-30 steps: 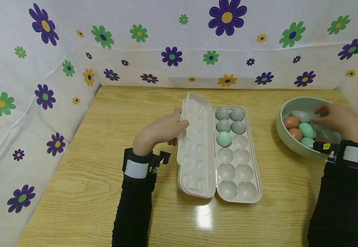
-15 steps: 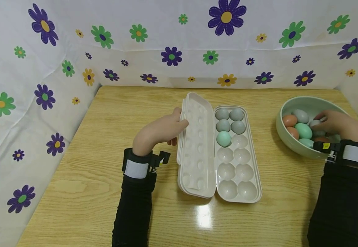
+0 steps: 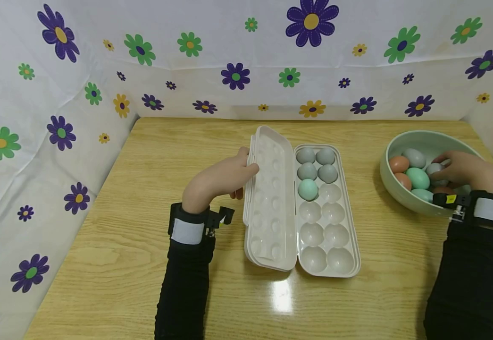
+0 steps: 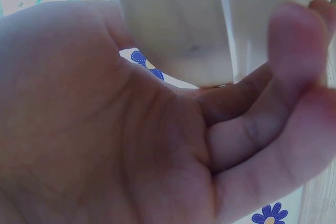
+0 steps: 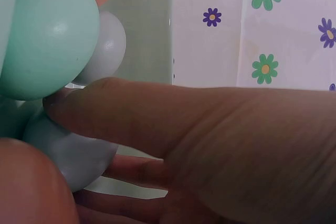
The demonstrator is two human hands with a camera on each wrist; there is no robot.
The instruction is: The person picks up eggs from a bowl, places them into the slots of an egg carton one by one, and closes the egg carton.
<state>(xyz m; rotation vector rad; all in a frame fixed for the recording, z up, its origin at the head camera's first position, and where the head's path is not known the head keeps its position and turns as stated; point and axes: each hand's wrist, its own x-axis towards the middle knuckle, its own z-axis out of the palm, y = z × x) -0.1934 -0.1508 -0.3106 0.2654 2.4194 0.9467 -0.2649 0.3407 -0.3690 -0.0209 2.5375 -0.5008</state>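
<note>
My left hand grips the raised lid of a white egg carton at its left edge, thumb on the inner side. The carton's tray lies flat beside it, with several grey eggs at the far end and one mint-green egg. At the right, my right hand reaches into a pale green bowl and holds a grey egg between thumb and fingers. A green egg sits against the thumb tip in the right wrist view. Brown eggs lie around it.
The wooden table carries the carton in the middle and the bowl at the right. A white cloth with flower prints stands up behind and along the left side. Another grey egg lies at the bowl's far side.
My right hand has gone down into the bowl and closed its fingers on a grey egg; eggs near it shifted slightly. My left hand and the carton have stayed in place.
</note>
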